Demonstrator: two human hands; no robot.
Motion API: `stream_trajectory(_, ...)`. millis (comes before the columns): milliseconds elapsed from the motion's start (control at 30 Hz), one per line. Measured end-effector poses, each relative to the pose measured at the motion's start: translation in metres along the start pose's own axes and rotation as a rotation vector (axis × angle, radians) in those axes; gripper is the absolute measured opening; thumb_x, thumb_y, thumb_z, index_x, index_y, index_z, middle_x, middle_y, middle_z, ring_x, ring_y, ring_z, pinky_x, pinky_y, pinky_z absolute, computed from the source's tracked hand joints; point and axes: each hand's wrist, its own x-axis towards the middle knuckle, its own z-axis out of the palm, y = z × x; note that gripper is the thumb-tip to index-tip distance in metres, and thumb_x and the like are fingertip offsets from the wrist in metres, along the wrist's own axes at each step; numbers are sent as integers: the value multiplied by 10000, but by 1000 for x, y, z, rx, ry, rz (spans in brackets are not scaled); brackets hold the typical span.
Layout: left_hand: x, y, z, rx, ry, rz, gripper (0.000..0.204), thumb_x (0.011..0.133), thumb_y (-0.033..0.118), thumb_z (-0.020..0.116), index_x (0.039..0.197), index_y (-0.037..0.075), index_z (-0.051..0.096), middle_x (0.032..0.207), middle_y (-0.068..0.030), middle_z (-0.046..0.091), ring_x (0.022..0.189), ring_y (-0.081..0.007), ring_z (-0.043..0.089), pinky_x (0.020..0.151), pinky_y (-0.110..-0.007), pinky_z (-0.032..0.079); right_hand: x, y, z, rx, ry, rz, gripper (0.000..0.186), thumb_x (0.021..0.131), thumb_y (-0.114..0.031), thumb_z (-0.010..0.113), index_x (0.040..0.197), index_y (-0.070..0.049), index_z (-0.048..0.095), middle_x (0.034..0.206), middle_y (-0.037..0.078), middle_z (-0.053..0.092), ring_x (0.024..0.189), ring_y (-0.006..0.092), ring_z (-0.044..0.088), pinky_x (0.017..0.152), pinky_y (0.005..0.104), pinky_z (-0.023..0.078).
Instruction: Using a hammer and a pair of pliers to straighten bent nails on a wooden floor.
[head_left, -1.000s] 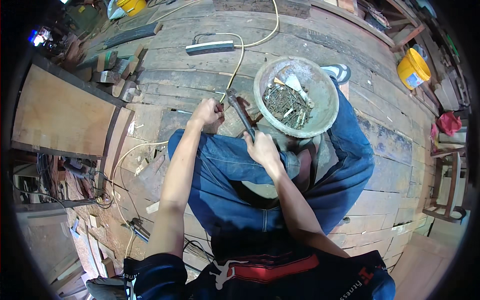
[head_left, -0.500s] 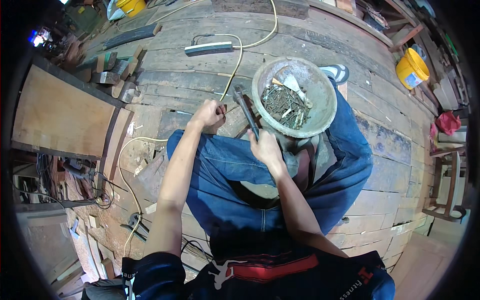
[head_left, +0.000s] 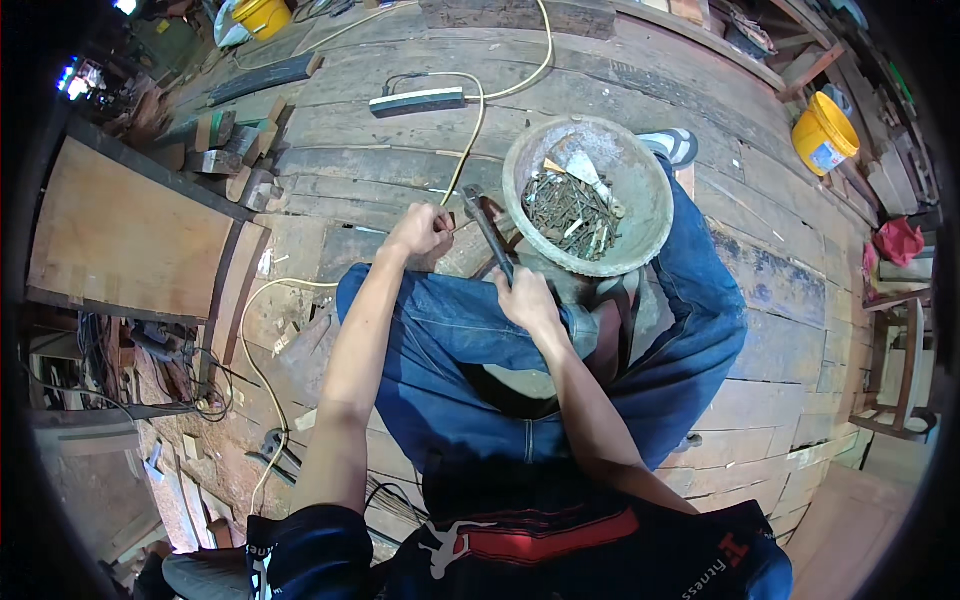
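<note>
My right hand [head_left: 528, 300] is wrapped round the dark handle of a hammer [head_left: 494, 238]. The hammer slants up and left, its head raised near my left hand [head_left: 422, 230]. That hand is closed in a pinch above the floor, just past my left knee. A thin sliver, which looks like a nail [head_left: 459, 227], sticks out from its fingertips; most of it is hidden. To the right of the hammer, a round grey basin [head_left: 648, 225] rests by my legs. Inside lie many rusty nails [head_left: 570, 212] and a white scraper-shaped piece [head_left: 585, 170].
A power strip [head_left: 417, 101] with a pale cord [head_left: 463, 168] lies ahead on the plank floor. Wood blocks [head_left: 215, 160] and a framed panel [head_left: 125, 230] stand at left. Yellow buckets are at far right [head_left: 825, 135] and far left [head_left: 262, 17]. Pliers-like tools [head_left: 275, 452] lie near my left arm.
The hammer's head has shifted slightly up and left, away from the floor side. My left hand has moved only a little; the basin stays in place.
</note>
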Motion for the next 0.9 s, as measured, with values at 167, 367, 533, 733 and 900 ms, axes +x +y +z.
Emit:
stream_trajectory(167,1,-1,1,-14,9,0,166,682,60,698,844,24,700,811,-149,712,770,-260,708,711,-354,559,1,3,5,-12,-26,47,489,933,-388,531,884,82,658,851,342,635,859,492,631,780,537,515)
stream_trajectory(367,2,-4,1,-31,-27,-16,187,665,122,723,834,42,708,801,-141,715,743,-251,709,702,-352,562,-1,7,7,21,-3,56,498,917,-370,527,852,111,639,812,350,619,855,500,617,806,534,503)
stream_trajectory(533,2,-2,1,22,8,-10,184,668,90,706,845,41,711,767,-125,710,721,-229,703,675,-341,547,-1,9,8,53,-1,35,484,910,-358,532,851,110,641,806,348,619,855,498,618,804,540,499)
stream_trajectory(733,3,-2,0,-7,-32,-36,184,675,101,704,847,38,709,778,-122,715,728,-223,704,685,-342,548,0,10,7,65,-29,75,451,901,-341,540,899,97,648,835,341,625,884,487,615,822,532,495)
stream_trajectory(900,3,0,-2,13,-21,-31,200,659,104,717,848,39,710,797,-130,713,764,-250,707,717,-351,550,1,12,10,41,-18,63,464,907,-363,526,927,81,659,833,332,631,862,477,627,806,524,506)
